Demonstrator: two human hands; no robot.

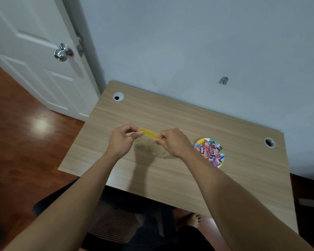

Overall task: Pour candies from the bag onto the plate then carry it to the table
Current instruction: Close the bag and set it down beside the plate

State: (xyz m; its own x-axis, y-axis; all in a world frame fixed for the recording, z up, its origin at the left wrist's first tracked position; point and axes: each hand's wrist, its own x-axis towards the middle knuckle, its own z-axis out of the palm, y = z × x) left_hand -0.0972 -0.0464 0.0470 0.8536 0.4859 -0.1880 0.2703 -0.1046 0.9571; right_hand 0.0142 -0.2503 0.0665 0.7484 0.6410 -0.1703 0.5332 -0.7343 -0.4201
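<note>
Looking down on a light wood-grain desk (179, 178) pushed against a pale blue-grey wall (188, 42). White panelled door (34, 57) with a chrome knob (63, 52) stands at left, over glossy red-brown wood floor (22, 133). Black chair (130, 223) sits under the near desk edge; a bare foot (190, 221) shows beside it.

Both forearms reach in over the desk middle. Left hand (121, 140) is closed, thumb and fingertips pinching the left end of the bag's yellow seal strip. Right hand (174, 143) is closed the same way, pinching the right end. The bag (150, 144) is held between the two hands just above the desk; clear body hangs below the strip, looks flat, contents too faint to tell.

The plate (198, 143), round with a multicoloured print, lies flat on the desk right of the right hand, near it but apart. The candies (211, 150) are piled on the plate, mixed red, purple and white wrappers.

Two cable grommets: one at the far left corner (118, 96), one at the far right (270, 142). Small grey metal bracket (223, 80) on the wall above the desk.
</note>
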